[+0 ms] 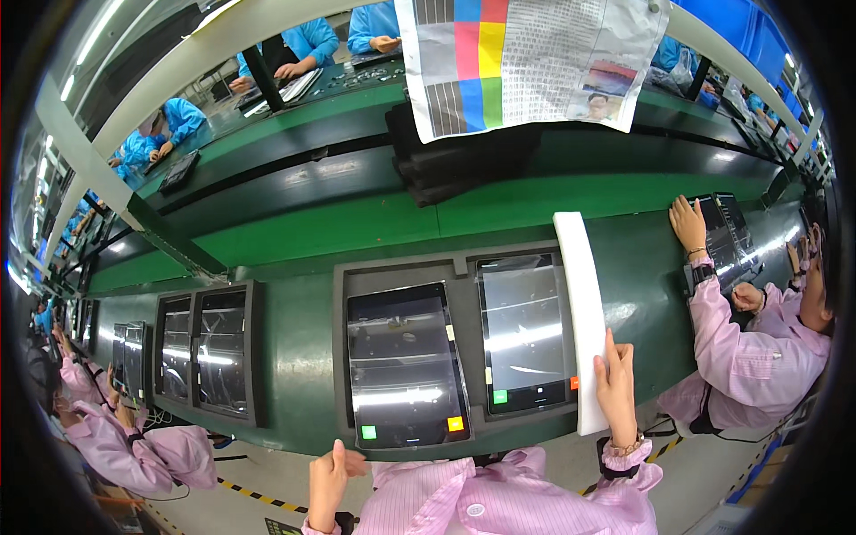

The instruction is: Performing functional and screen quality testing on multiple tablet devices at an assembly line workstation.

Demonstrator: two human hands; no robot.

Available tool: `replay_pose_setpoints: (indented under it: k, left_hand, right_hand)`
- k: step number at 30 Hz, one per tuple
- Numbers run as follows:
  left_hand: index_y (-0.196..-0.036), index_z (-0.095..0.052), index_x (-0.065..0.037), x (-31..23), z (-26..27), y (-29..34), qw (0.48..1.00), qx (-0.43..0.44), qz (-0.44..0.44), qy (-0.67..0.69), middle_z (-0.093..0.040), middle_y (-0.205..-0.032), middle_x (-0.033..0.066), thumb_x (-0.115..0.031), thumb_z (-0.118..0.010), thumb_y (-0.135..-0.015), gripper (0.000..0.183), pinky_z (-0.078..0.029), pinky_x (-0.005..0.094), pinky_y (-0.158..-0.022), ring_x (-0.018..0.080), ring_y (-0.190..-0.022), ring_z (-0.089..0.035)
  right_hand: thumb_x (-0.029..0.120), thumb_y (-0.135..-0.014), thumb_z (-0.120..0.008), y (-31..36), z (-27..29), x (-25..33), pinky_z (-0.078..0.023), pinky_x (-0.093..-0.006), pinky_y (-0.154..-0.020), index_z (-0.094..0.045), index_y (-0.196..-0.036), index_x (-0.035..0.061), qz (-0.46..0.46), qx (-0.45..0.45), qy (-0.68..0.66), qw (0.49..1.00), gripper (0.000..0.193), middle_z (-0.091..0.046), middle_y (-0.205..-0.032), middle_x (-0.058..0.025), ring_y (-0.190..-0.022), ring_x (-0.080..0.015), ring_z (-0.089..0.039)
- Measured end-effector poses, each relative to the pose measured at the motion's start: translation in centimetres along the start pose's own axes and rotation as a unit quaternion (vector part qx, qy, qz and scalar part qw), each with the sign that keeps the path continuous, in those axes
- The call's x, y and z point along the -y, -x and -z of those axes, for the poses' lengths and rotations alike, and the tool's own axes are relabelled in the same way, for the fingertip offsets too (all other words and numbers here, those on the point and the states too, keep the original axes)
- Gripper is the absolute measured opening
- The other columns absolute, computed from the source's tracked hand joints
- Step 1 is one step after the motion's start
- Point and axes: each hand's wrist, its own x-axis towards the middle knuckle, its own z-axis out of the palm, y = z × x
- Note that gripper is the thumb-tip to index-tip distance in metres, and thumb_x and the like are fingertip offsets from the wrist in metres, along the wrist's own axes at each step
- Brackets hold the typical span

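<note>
Two tablets lie screen up in a dark grey foam tray (459,348) in front of me. The left tablet (401,357) sits slightly askew, its lower end reaching over the tray's near edge, with a green and an orange square at its lower corners. The right tablet (526,330) lies in its recess. A long white foam strip (582,312) runs along the tray's right side. My right hand (617,388) is at the strip's right edge, fingers stretched out. My left hand (332,477), thumb raised and fingers apart, is below the left tablet, holding nothing.
Another tray (252,357) with two tablets stands on the green bench to the left. A printed colour sheet (535,67) hangs ahead, near black sheets (428,169). Co-workers in pink sit on both sides; a co-worker's hand (687,223) touches a tablet at right. People in blue work opposite.
</note>
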Motion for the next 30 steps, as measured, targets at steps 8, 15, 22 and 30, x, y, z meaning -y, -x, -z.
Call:
replay_pose_setpoints:
  k: [8,15,22,30]
  left_hand:
    - [-0.103,-0.055,0.011,0.6,-0.2,-1.6,0.962,0.135,0.04,0.233,-0.067,-0.086,0.0197,-0.046,-0.019,-0.099,0.067,-0.053,0.032,-0.073,0.0289,-0.078,-0.068]
    - [-0.122,-0.043,0.0,-2.1,-1.6,-3.2,0.918,0.095,-0.042,0.382,-0.059,-0.104,0.0149,-0.051,-0.024,-0.097,0.06,-0.053,0.0394,-0.072,0.026,-0.091,-0.062]
    - [-0.128,-0.039,-0.002,-3.7,-1.1,-5.1,0.853,0.145,0.005,0.501,-0.057,-0.115,0.0158,-0.045,-0.029,-0.097,0.054,-0.06,0.0433,-0.061,0.0299,-0.092,-0.064]
    - [-0.12,-0.046,-0.003,-2.2,-1.9,-5.5,0.875,0.089,-0.067,0.471,-0.061,-0.098,0.0098,-0.033,-0.038,-0.097,0.039,-0.053,0.032,-0.048,0.0206,-0.076,-0.063]
  right_hand:
    - [0.01,-0.086,-0.055,0.8,1.9,3.9,-0.037,-0.0423,-0.09,-0.039,-0.131,-0.005,0.053,-0.052,0.088,0.993,0.05,-0.046,-0.117,-0.0206,-0.101,-0.0345,-0.048]
    - [0.008,-0.079,-0.062,4.5,-0.4,9.5,-0.035,-0.0409,-0.096,-0.052,-0.12,0.0016,0.219,0.107,0.003,0.97,0.043,-0.056,-0.114,-0.0106,-0.108,-0.0264,-0.049]
    - [0.022,-0.082,-0.063,5.0,-2.4,10.0,-0.031,-0.0459,-0.099,-0.053,-0.118,-0.0014,0.245,0.171,0.075,0.952,0.044,-0.059,-0.111,-0.0083,-0.112,-0.0224,-0.049]
    - [0.015,-0.081,-0.064,3.7,-0.4,13.2,-0.032,-0.0474,-0.098,-0.055,-0.118,0.0021,0.174,0.07,-0.031,0.982,0.041,-0.06,-0.108,-0.0099,-0.108,-0.0253,-0.051]
